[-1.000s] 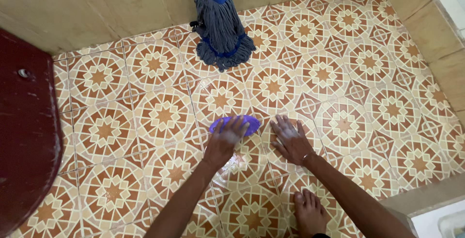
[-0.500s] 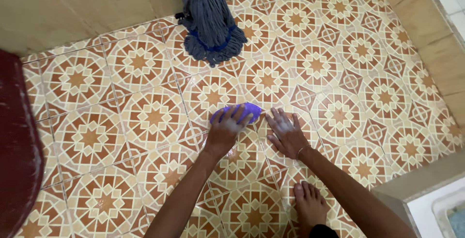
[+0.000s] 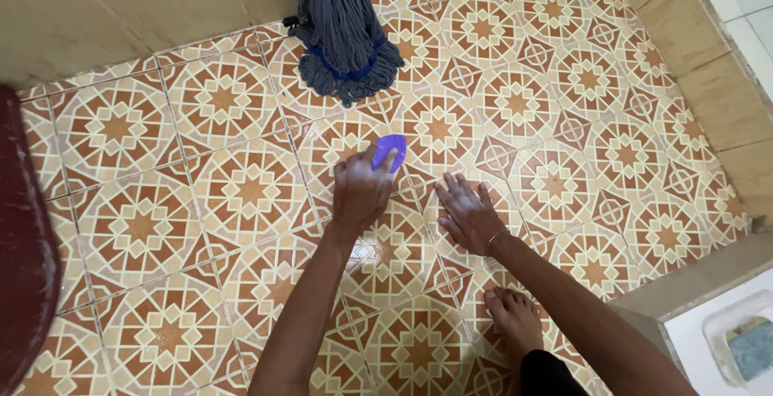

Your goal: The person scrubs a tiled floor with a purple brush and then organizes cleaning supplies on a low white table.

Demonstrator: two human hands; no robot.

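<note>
Purple scrub brush (image 3: 390,151) sits pressed to the patterned floor tiles (image 3: 241,194) under my left hand (image 3: 360,188), my grip closed over its near end, its tip poking out beyond my fingers. Just right of that grip, my right hand (image 3: 469,215) lies flat, fingers spread. Beyond it stands a grey mop head (image 3: 342,33).

No packages, labels, signs or screens are in view.
</note>
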